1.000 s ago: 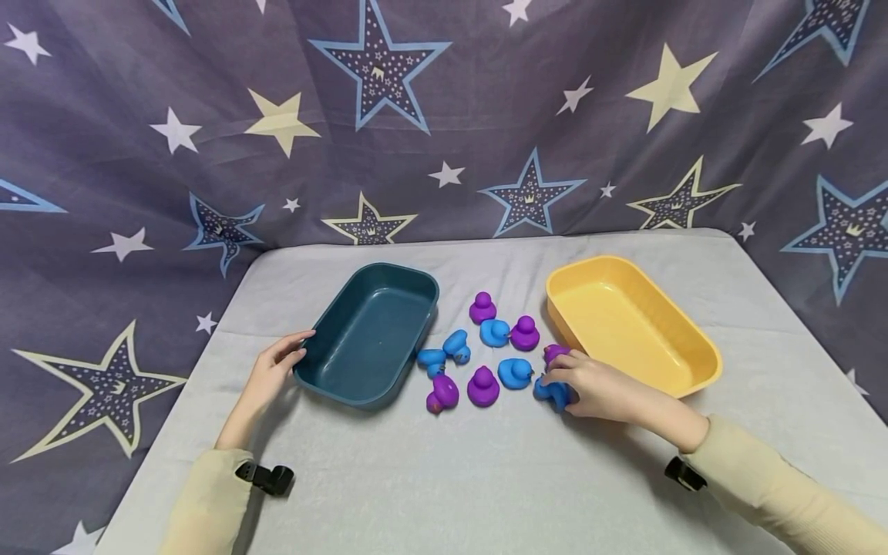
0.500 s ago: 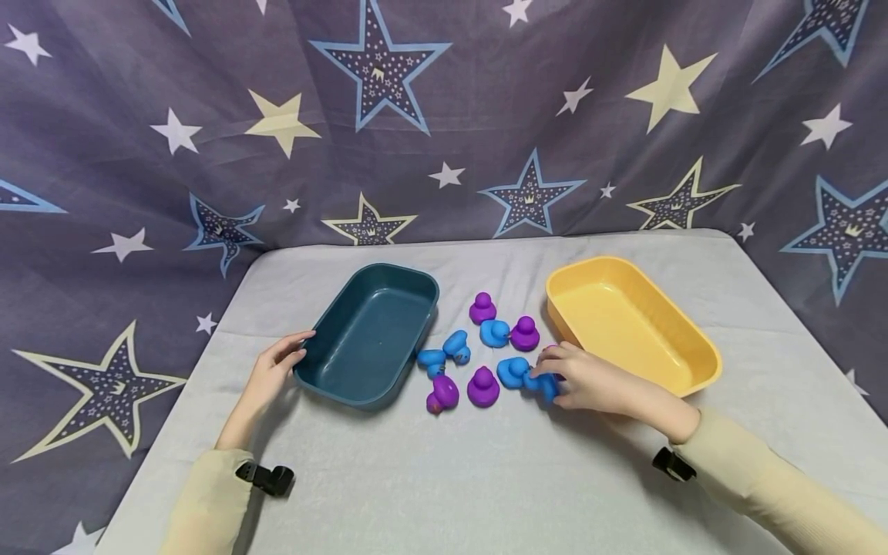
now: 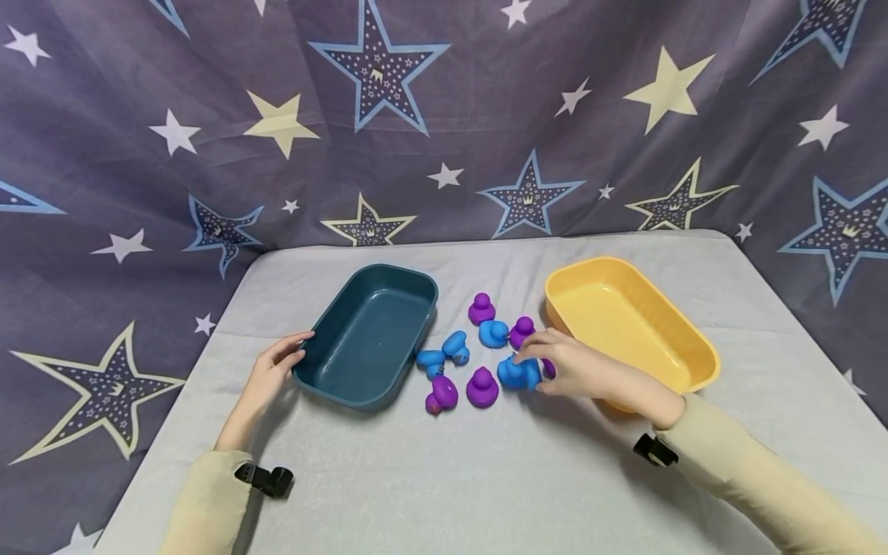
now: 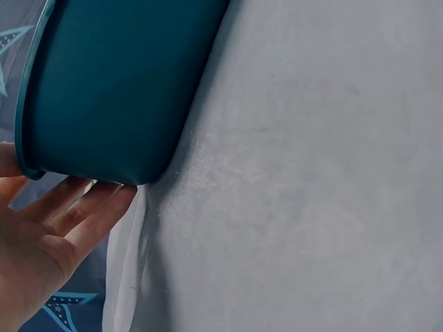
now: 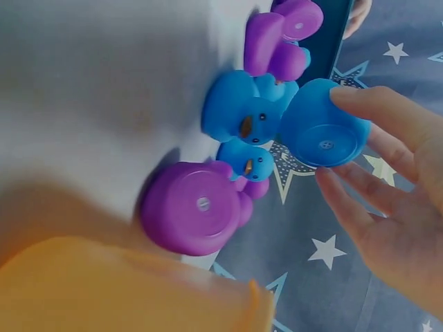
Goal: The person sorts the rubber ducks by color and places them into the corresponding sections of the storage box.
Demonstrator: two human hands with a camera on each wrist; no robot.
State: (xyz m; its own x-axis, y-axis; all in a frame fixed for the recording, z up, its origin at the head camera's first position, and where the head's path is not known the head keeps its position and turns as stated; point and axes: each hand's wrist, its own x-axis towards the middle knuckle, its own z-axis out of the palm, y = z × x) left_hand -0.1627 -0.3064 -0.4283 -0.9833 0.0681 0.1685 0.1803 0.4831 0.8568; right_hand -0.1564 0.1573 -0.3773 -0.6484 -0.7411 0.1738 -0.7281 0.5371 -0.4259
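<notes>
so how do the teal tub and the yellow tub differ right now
The teal tub is dark and sits left of the ducks; the yellow tub is pale and sits right of them. The left hand touches the teal tub's rim; no hand holds the yellow tub. Both are empty, rounded rectangular tubs.

bare cloth point(image 3: 444, 478) open in front, ducks point(image 3: 479, 351) crowding the gap between teal tub point(image 3: 368, 331) and yellow tub point(image 3: 627, 324)

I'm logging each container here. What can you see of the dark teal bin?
The dark teal bin is a glossy, plastic-looking rectangular tub with rounded corners and a rolled rim, empty, upright on the grey cloth, left of the ducks. The left hand touches its near-left corner with straight fingers.
</notes>
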